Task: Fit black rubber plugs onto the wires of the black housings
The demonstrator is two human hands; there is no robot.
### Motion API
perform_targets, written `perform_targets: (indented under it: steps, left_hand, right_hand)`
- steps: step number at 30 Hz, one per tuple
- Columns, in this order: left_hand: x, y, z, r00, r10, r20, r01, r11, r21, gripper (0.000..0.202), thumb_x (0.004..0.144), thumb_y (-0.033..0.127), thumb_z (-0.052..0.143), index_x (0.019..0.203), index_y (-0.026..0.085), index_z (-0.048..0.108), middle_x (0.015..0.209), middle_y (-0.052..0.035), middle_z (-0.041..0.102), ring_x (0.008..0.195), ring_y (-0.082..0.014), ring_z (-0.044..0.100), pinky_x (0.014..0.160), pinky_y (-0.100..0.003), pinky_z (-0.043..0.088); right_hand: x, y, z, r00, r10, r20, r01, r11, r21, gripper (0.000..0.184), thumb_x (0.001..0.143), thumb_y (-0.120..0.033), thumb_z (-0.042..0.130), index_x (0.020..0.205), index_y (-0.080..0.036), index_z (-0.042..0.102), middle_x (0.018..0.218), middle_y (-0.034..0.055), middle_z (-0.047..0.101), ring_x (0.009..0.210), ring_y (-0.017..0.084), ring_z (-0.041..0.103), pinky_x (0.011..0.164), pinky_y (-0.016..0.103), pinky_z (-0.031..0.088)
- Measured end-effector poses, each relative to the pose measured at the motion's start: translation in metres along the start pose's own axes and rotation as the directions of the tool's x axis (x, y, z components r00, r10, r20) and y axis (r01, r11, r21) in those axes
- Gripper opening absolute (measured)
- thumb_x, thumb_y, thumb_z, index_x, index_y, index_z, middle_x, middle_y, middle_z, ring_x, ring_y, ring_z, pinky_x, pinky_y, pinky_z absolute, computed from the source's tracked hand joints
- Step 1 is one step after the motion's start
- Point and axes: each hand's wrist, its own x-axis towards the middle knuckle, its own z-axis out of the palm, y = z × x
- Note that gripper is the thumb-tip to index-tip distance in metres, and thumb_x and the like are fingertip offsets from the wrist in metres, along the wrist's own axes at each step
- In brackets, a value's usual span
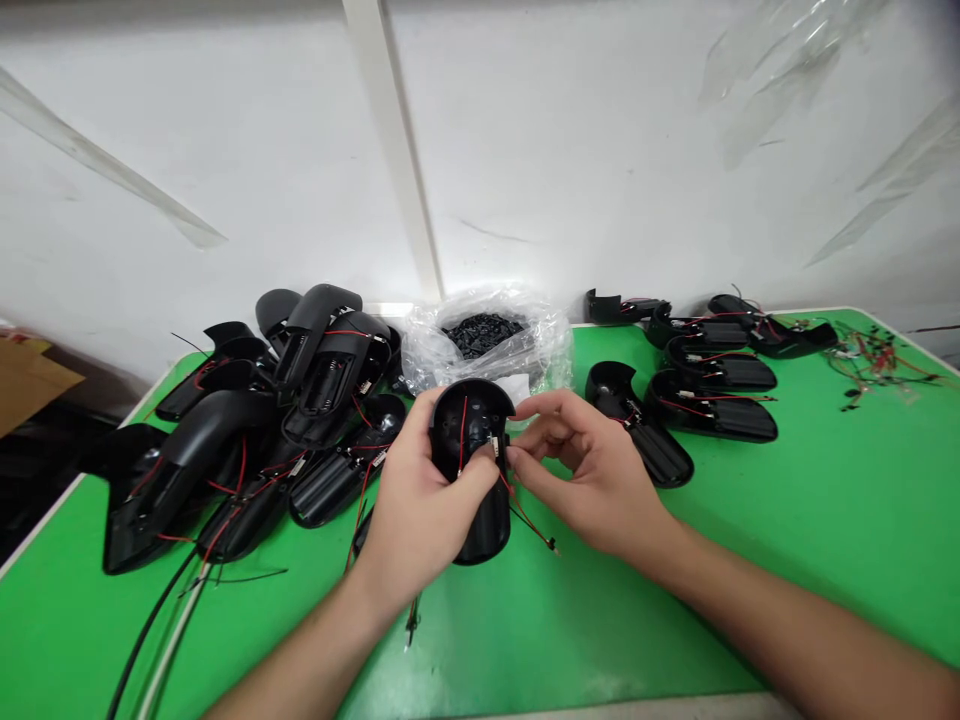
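Observation:
My left hand [416, 500] is wrapped round a black plastic half-shell housing [472, 470] and holds it upright above the green table [750, 540], with the thumb pressed on its inner face. Red wires [525, 515] run down inside the shell and trail out below it. My right hand [592, 470] is just to the right of the shell, its thumb and fingertips pinched at a small pale part at the shell's right edge.
A heap of black housings with red wires [262, 420] lies at the left. Behind the hands, a clear plastic bag [487, 335] holds small black parts. Several open shells [705, 385] lie at the back right, loose wires [877, 360] at the far right. Black cables [161, 620] cross the front left corner.

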Motion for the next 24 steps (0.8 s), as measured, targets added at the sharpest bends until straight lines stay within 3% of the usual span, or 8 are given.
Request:
perform_targets:
  steps: [15, 21, 24]
  left_hand:
    - [-0.0021, -0.0054, 0.0009, 0.987, 0.16, 0.014, -0.161, 0.985, 0.07, 0.039, 0.077, 0.019, 0.073, 0.115, 0.026, 0.066, 0.104, 0.0098, 0.073, 0.096, 0.0035, 0.066, 0.089, 0.001, 0.05]
    - [-0.0017, -0.0055, 0.001, 0.988, 0.15, 0.031, -0.151, 0.988, 0.042, 0.035, 0.078, 0.02, 0.072, 0.112, 0.025, 0.066, 0.099, 0.0094, 0.071, 0.089, 0.0034, 0.066, 0.082, 0.0, 0.051]
    - [-0.0014, -0.0059, 0.0003, 0.984, 0.173, 0.041, -0.174, 0.984, 0.038, 0.037, 0.078, 0.019, 0.072, 0.113, 0.026, 0.065, 0.104, 0.0096, 0.071, 0.094, 0.0035, 0.067, 0.087, 0.0, 0.052]
  right_hand:
    - [-0.0051, -0.0031, -0.0011, 0.999, -0.042, 0.01, 0.043, 0.992, -0.115, 0.035, 0.095, -0.014, 0.066, 0.122, -0.029, 0.05, 0.086, -0.0054, 0.073, 0.074, 0.012, 0.068, 0.072, 0.025, 0.056]
    - [-0.0062, -0.0033, -0.0034, 0.994, -0.088, 0.059, 0.095, 0.988, -0.124, 0.036, 0.097, -0.011, 0.063, 0.12, -0.031, 0.044, 0.088, -0.0058, 0.072, 0.076, 0.012, 0.067, 0.071, 0.026, 0.053]
    - [-0.0059, -0.003, -0.0049, 0.994, -0.081, 0.071, 0.088, 0.991, -0.097, 0.036, 0.096, -0.011, 0.064, 0.118, -0.03, 0.043, 0.087, -0.0055, 0.072, 0.077, 0.013, 0.068, 0.071, 0.026, 0.053]
